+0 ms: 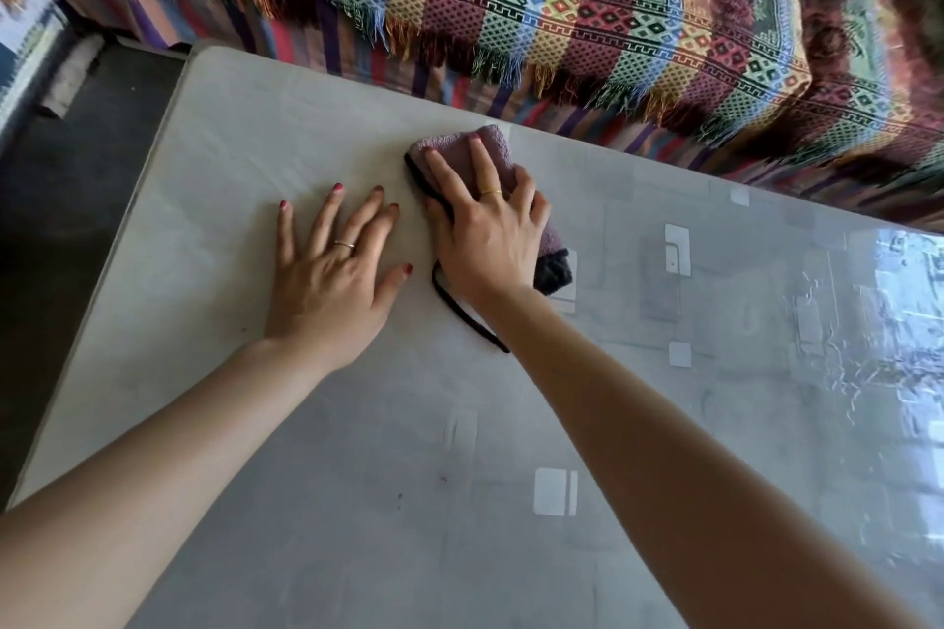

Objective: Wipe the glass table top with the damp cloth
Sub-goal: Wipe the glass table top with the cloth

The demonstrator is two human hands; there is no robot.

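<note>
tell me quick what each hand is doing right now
Left hand: open, flat on the table top, holding nothing.
Right hand: open, fingers straight, pressing the cloth.

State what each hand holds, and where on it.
Neither hand grips anything. The right hand presses flat on top of the folded cloth; the left hand rests on the glass table top.

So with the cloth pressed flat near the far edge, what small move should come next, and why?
Probably drag the cloth back toward the body under the right hand. It already sits close to the far edge of the glass table top, and the near part shows small dark specks. The left hand rests flat on the glass, bracing.
</note>
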